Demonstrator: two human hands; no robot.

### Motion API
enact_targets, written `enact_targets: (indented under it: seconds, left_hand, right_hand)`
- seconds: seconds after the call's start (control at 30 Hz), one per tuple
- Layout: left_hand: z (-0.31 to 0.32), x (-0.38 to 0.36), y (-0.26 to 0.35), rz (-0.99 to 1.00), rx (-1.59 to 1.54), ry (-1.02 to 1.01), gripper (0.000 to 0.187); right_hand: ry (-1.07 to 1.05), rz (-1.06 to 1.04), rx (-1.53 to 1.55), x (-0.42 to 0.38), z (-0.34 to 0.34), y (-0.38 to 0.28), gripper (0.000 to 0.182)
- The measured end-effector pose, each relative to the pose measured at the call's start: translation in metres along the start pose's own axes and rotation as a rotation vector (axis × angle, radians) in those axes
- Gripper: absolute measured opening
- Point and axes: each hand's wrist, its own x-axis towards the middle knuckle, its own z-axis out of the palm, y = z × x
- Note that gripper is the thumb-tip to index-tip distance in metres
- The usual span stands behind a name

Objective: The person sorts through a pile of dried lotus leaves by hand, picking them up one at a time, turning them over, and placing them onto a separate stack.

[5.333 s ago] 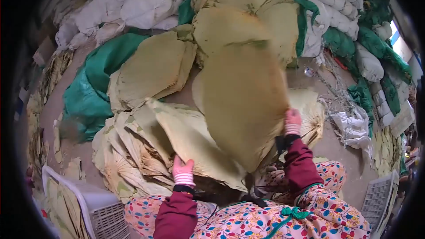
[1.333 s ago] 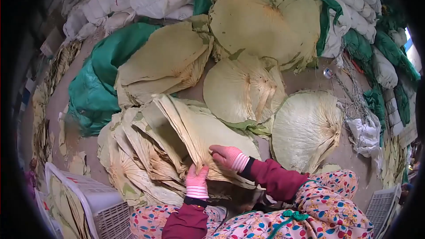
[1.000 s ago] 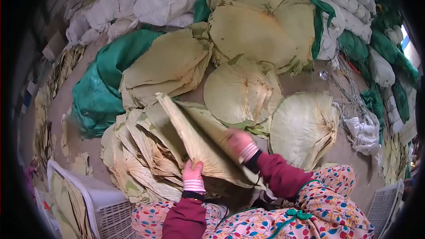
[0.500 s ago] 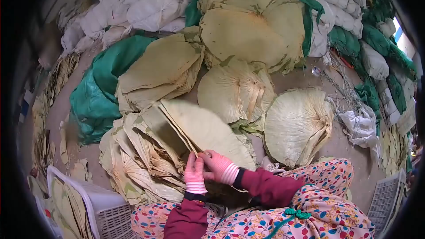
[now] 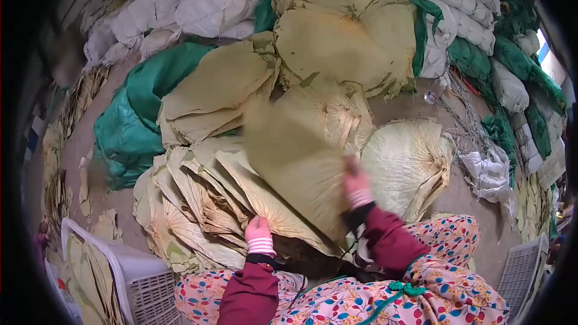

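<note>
A large, dull green raised leaf (image 5: 295,156), blurred along its outline, is held up at the middle of the frame by the right hand (image 5: 355,182). Its right edge is gripped in the fingers, though the exact placing of each finger cannot be told through the blur. At the lower centre, a pale leaf (image 5: 274,207) is pinched near its crinkled middle by the left hand (image 5: 259,233), whose fingers are closed on it; this leaf is partly covered by the raised leaf. To the left of the left hand, a fan of overlapping dried leaves (image 5: 174,222) is spread on the floor (image 5: 400,108), with brown, creased centres exposed. A folded leaf pile (image 5: 355,117) is partly hidden behind the raised leaf, and a round, pale leaf pile (image 5: 400,162) is set just right of the right hand. At the upper centre, a big leaf stack (image 5: 349,48) is edged by green cloth (image 5: 419,42); at the upper left, another leaf stack (image 5: 214,78) is laid beside a green sack (image 5: 129,126). White sacks (image 5: 220,9) are heaped along the top. A white basket (image 5: 150,292) holding leaves is seen at the lower left, and a second basket (image 5: 521,268) at the lower right. Patterned fabric (image 5: 355,301) is seen along the bottom.
</note>
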Motion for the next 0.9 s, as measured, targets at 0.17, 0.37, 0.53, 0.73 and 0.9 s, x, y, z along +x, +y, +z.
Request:
enact_targets:
  seconds: [0.17, 0.37, 0.53, 0.73, 0.9]
  left_hand:
    - [0.004, 0.004, -0.006, 0.009, -0.208, 0.184, 0.023]
    - [0.006, -0.01, 0.018, 0.012, -0.369, 0.004, 0.027]
    - [0.017, -0.016, 0.015, 0.055, -0.405, -0.247, 0.04]
    - [0.021, -0.005, -0.016, 0.18, 0.022, -0.139, 0.044]
    - [0.009, 0.002, -0.023, 0.14, 0.038, 0.057, 0.049]
  right_hand:
    - [0.522, 0.328, -0.12, 0.052, -0.147, 0.166, 0.052]
    - [0.144, 0.301, -0.739, 0.038, -0.147, 0.058, 0.074]
    - [-0.496, -0.465, 0.013, -0.041, -0.017, -0.087, 0.08]
    - [-0.416, -0.171, 0.012, -0.042, 0.039, -0.101, 0.028]
    - [0.301, -0.172, 0.117, 0.038, -0.054, -0.039, 0.009]
